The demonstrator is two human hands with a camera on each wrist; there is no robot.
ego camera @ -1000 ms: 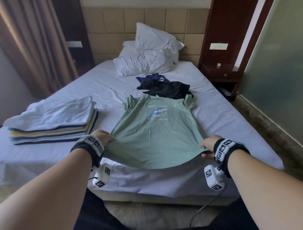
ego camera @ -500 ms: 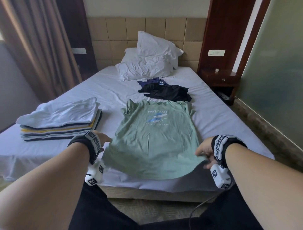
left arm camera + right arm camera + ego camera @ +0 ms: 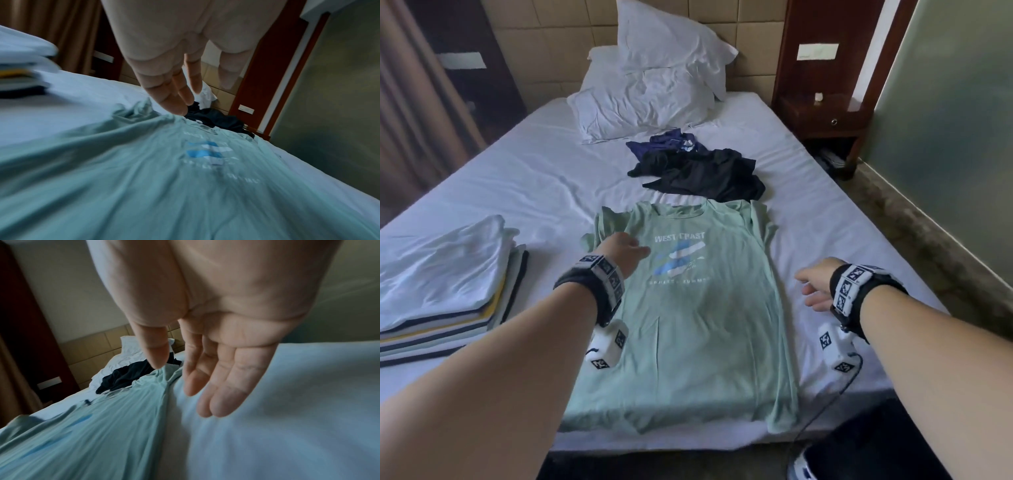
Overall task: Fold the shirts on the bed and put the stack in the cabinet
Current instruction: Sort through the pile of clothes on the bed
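Dim, soft daylight reaches my bed from about ten o'clock; both wrist views smear with motion blur, and wide-angle bending warps every edge.

A padded headboard of square tan panels backs the room's far wall. A brown curtain hangs at the left, beside a dark wooden panel bearing a pale plate. At the right, a reddish wooden nightstand with 1 drawer stands below a wall switch plate. A frosted green glass wall lines the right side above a mottled floor. Soft, dim daylight.
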